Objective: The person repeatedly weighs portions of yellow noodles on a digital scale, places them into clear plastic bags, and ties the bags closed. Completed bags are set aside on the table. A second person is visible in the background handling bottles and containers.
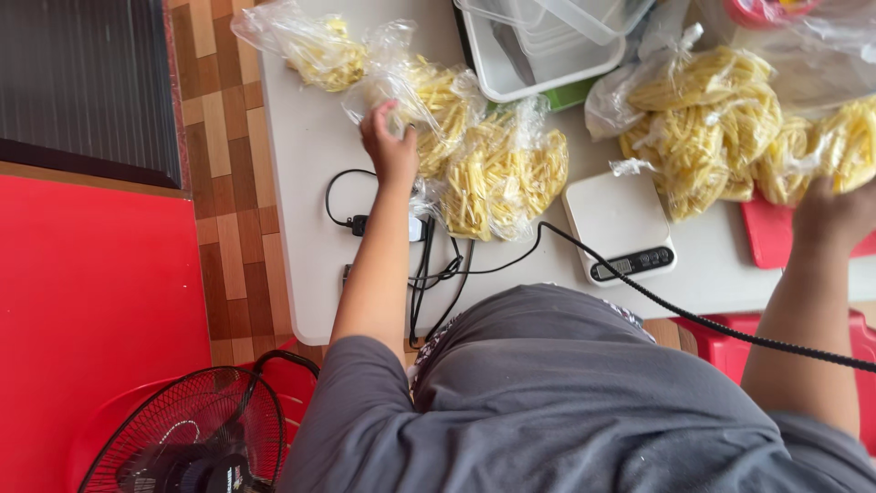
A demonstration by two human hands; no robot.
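White surface (310, 228) crowded: left hand (391, 146), fingers spread, rests on a bag of yellow strips (438, 100) by loose cables (438, 265); right hand (835, 215), grip unclear, touches the pile (721, 128); snagged cables could likely drag bags or scale (616, 219) off.

Pale yellow strips are filling my clear bags (504, 173); the worktop (306, 183) is showing white, my shirt (547, 402) grey, the scale (619, 224) white, the fan (196, 434) black, the floor tiles (228, 201) brown checkered.
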